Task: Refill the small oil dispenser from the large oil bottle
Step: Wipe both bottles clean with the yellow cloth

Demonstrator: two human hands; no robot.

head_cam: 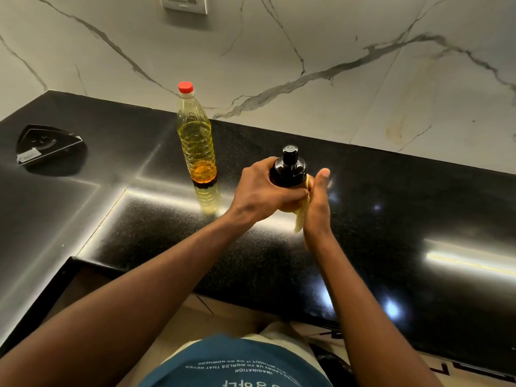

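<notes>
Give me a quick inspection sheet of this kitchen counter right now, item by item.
Surface: black counter, glossy, with light glare.
Job's things: large oil bottle upright, red cap on, partly full; small dispenser, black pump top on, held with a yellow cloth.
Clutter: black triangular tray far left.
Grippers: left hand wraps the dispenser; right hand presses the cloth to it.
Cables: nothing seen.
Surroundings: marble wall, wall socket.

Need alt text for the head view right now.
Both hands grip a small dark oil dispenser with a yellow cloth over a black counter. A capped large oil bottle stands behind the left hand; the right hand presses the cloth.
</notes>
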